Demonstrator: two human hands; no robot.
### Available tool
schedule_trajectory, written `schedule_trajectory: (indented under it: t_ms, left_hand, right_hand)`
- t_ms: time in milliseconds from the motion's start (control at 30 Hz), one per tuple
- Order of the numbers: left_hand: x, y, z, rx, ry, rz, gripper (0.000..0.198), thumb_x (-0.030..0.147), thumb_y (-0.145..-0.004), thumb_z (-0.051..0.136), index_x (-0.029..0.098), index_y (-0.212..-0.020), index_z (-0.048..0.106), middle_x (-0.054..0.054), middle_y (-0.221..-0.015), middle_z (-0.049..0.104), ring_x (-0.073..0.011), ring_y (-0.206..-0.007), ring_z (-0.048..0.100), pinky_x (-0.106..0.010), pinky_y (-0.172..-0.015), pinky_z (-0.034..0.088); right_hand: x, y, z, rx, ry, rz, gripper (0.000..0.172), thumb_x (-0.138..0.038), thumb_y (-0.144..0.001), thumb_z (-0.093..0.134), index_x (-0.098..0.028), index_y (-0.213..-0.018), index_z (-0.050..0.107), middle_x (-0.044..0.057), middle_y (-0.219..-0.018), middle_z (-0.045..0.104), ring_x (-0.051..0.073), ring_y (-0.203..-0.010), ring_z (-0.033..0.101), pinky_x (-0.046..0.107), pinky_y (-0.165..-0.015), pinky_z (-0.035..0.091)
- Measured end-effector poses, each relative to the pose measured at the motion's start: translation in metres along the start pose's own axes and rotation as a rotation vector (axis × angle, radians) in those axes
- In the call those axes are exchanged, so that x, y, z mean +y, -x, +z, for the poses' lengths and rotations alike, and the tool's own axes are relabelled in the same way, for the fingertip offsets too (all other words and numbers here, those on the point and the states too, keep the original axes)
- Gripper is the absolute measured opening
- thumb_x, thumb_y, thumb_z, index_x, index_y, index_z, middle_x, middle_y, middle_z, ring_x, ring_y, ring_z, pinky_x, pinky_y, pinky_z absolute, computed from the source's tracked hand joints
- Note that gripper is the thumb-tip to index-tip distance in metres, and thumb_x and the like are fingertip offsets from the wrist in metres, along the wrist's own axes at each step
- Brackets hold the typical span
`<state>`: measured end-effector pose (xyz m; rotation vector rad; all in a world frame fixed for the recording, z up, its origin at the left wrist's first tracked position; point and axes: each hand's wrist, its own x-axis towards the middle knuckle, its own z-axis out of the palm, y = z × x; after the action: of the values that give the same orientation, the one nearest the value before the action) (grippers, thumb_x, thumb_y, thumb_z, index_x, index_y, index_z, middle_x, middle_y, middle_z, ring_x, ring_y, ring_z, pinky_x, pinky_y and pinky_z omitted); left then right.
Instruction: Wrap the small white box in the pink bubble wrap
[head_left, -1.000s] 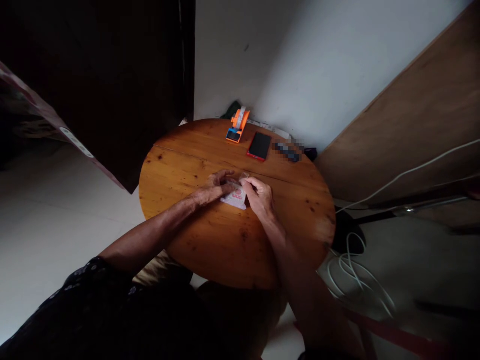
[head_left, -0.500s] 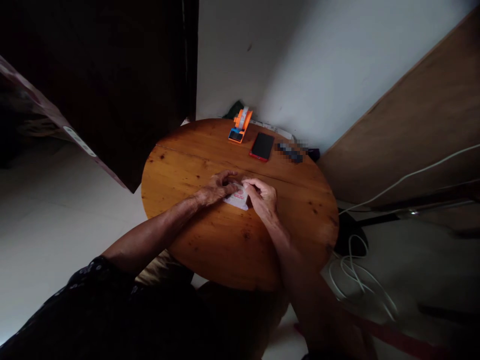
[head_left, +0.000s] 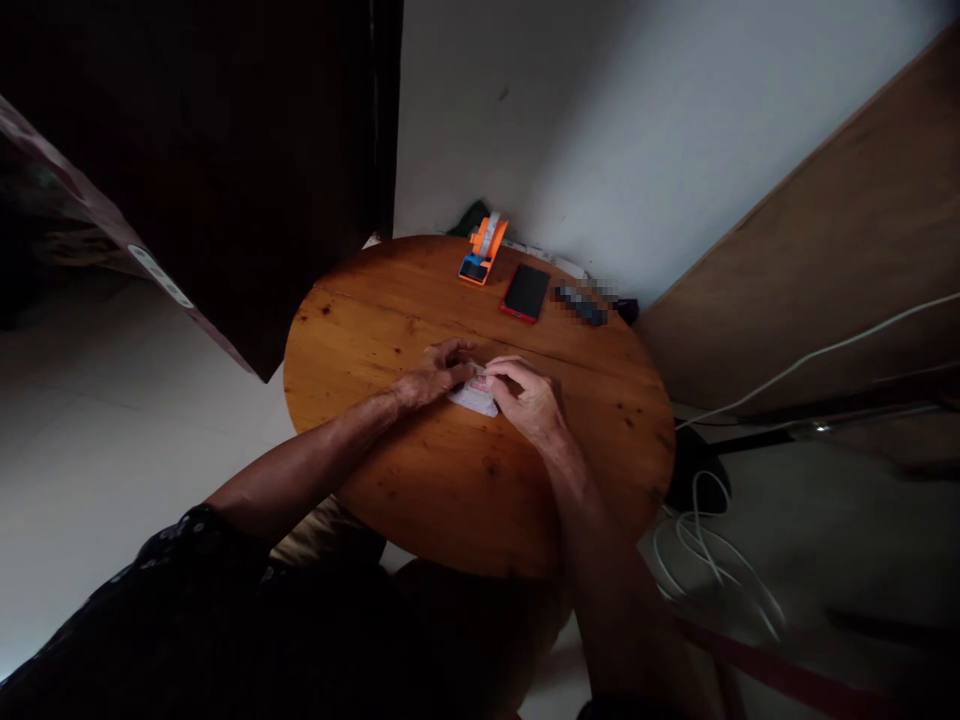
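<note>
A small white packet with reddish print lies on the round wooden table, between my two hands. My left hand is at the packet's left side, its thumb on the packet's upper left edge and its fingers curved around the far side. Pinched together at the packet's upper right edge are the thumb and fingers of my right hand. The packet's far edge is partly hidden by my fingers.
Toward the back of the table stand an orange tape dispenser, a phone with a red case and a dark, blurred-out object. The wall rises behind. A white cable lies coiled on the floor at right.
My right hand has shifted slightly at the packet's upper right edge, with its wrist turned a little to the right. My left hand has stayed almost in place.
</note>
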<state>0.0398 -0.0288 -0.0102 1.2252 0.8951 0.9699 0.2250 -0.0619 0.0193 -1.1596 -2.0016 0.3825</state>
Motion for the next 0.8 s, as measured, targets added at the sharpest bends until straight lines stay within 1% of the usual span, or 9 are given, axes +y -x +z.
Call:
schedule_trajectory:
  t_ms: [167, 267, 367, 533, 633, 700, 800]
  left_hand:
    - [0.0, 0.0, 0.002, 0.025, -0.005, 0.003, 0.041, 0.019, -0.079, 0.069, 0.013, -0.119, 0.062, -0.004, -0.098, 0.069, -0.0112, -0.075, 0.059, -0.024, -0.068, 0.044]
    - [0.0, 0.001, 0.002, 0.02, -0.009, 0.022, 0.038, 0.022, -0.078, 0.07, 0.014, -0.114, 0.063, -0.004, -0.098, 0.069, -0.0118, -0.078, 0.059, -0.024, -0.071, 0.044]
    - [0.001, 0.003, 0.001, 0.011, -0.014, 0.026, 0.039, 0.025, -0.077, 0.073, 0.014, -0.113, 0.063, -0.004, -0.099, 0.069, -0.0125, -0.081, 0.06, -0.025, -0.074, 0.045]
    - [0.004, 0.005, 0.003, 0.002, -0.033, 0.024, 0.045, 0.034, -0.079, 0.075, 0.014, -0.117, 0.062, -0.004, -0.097, 0.069, -0.0133, -0.08, 0.06, -0.026, -0.073, 0.045]
    - [0.005, 0.004, 0.003, 0.002, -0.105, 0.059, 0.048, 0.03, -0.077, 0.077, 0.012, -0.119, 0.062, -0.005, -0.096, 0.069, -0.0138, -0.081, 0.06, -0.027, -0.074, 0.045]
    - [0.007, 0.004, 0.003, 0.008, -0.145, 0.057, 0.048, 0.027, -0.078, 0.076, 0.012, -0.121, 0.062, -0.006, -0.098, 0.069, -0.0142, -0.082, 0.061, -0.027, -0.075, 0.046]
    - [0.009, 0.006, 0.004, 0.006, -0.179, 0.041, 0.049, 0.027, -0.08, 0.075, 0.012, -0.124, 0.062, -0.009, -0.103, 0.071, -0.016, -0.084, 0.063, -0.028, -0.074, 0.048]
  right_hand:
    - [-0.001, 0.001, -0.006, -0.043, -0.027, -0.052, 0.016, -0.029, -0.088, 0.059, -0.026, -0.083, 0.074, 0.007, -0.108, 0.075, 0.023, -0.096, 0.071, 0.038, -0.087, 0.055]
    - [-0.002, 0.0, -0.009, -0.058, -0.036, -0.071, 0.016, -0.029, -0.088, 0.06, -0.026, -0.08, 0.074, 0.008, -0.111, 0.074, 0.024, -0.101, 0.07, 0.041, -0.091, 0.055]
    - [-0.002, 0.0, -0.01, -0.067, -0.032, -0.076, 0.016, -0.029, -0.087, 0.061, -0.026, -0.079, 0.074, 0.007, -0.109, 0.073, 0.025, -0.102, 0.069, 0.042, -0.093, 0.054]
    - [-0.002, 0.0, -0.01, -0.068, -0.043, -0.08, 0.017, -0.03, -0.088, 0.061, -0.026, -0.079, 0.075, 0.007, -0.11, 0.072, 0.025, -0.104, 0.068, 0.042, -0.096, 0.053]
    - [-0.004, -0.001, -0.01, -0.071, -0.078, -0.06, 0.017, -0.029, -0.087, 0.061, -0.026, -0.078, 0.076, 0.007, -0.11, 0.072, 0.025, -0.105, 0.068, 0.043, -0.097, 0.052]
    - [-0.005, -0.001, -0.012, -0.053, -0.135, -0.031, 0.017, -0.029, -0.087, 0.062, -0.025, -0.078, 0.075, 0.007, -0.11, 0.072, 0.025, -0.106, 0.068, 0.043, -0.098, 0.052]
    - [-0.005, -0.002, -0.018, 0.041, -0.215, 0.048, 0.015, -0.031, -0.088, 0.063, -0.025, -0.08, 0.075, 0.007, -0.111, 0.074, 0.025, -0.105, 0.068, 0.045, -0.1, 0.051]
